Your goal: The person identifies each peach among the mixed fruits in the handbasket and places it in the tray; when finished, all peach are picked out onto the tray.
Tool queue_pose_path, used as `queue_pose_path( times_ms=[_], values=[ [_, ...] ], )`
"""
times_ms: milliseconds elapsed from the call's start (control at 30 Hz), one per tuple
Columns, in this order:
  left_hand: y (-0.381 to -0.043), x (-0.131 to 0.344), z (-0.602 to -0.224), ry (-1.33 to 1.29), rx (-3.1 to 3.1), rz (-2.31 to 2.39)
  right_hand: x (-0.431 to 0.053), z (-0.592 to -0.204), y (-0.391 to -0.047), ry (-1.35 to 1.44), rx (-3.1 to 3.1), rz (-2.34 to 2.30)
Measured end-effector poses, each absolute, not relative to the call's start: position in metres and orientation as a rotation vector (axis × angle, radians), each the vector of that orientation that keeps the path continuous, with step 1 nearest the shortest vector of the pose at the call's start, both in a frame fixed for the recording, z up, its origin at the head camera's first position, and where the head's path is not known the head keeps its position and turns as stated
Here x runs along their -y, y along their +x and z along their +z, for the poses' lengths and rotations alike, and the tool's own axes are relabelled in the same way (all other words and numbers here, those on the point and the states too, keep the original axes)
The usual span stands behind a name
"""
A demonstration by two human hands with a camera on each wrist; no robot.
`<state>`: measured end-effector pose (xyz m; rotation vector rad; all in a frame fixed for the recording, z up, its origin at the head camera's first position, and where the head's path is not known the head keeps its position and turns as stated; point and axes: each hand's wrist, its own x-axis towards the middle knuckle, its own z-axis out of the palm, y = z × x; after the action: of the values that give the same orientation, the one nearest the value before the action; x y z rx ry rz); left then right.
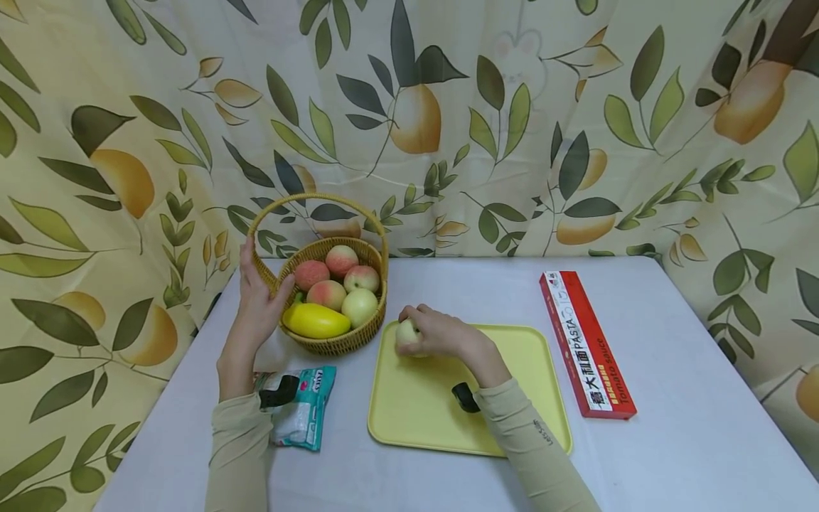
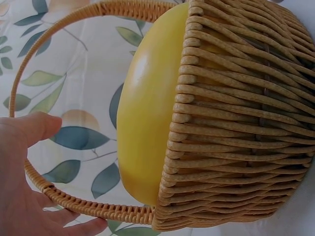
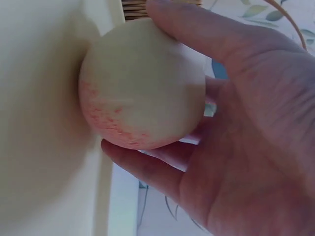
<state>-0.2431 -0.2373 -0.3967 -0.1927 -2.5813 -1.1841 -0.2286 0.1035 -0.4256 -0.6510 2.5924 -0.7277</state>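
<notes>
My right hand (image 1: 438, 333) grips a pale peach (image 3: 140, 86) with a pink blush, thumb on one side and fingers on the other. The peach is low over the left upper part of a yellow tray (image 1: 441, 405). My left hand (image 1: 257, 302) is at the left side of a wicker basket (image 1: 333, 346), its extended fingers against the arched handle (image 2: 93, 207) and its thumb apart from it. Inside the basket are several peaches (image 1: 326, 294), a pale green round fruit (image 1: 360, 306) and a long yellow fruit (image 2: 147, 108) at the front rim.
A teal and white plastic packet (image 1: 313, 405) lies by the left forearm, partly hidden by it. Right of the tray is a red pasta box (image 1: 589, 348). A leaf-patterned curtain (image 1: 448, 199) hangs behind the white table (image 1: 678, 398).
</notes>
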Motion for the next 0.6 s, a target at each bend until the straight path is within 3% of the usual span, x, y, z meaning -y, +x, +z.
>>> queue_pose_path(
  times_ms=[600],
  values=[
    [-0.2449,0.2375,-0.398,-0.213,2.577,-1.188,-0.1062,-0.423,-0.2253,-0.688,-2.609,-0.787]
  ],
)
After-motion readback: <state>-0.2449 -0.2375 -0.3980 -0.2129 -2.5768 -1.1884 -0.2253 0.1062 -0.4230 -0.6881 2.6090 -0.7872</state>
